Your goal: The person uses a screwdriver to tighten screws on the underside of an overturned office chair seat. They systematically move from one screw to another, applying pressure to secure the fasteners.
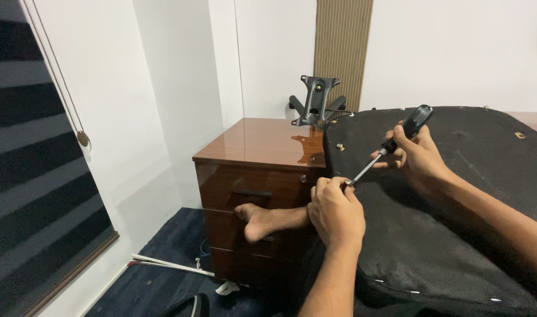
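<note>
On black seat base (456,194), near its left edge, I'm working screwdriver (391,144): right hand (418,155) wrapping handle, left hand (336,211) closing around tip, steadying it. Screw hidden under fingers; progress unclear. Metal bracket (316,101) lying detached on wooden cabinet (262,144) behind seat base.

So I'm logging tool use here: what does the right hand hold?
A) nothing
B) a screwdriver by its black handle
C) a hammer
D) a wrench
B: the right hand grips the black handle of a screwdriver, whose shaft slants down to the left hand on the black seat underside.
</note>
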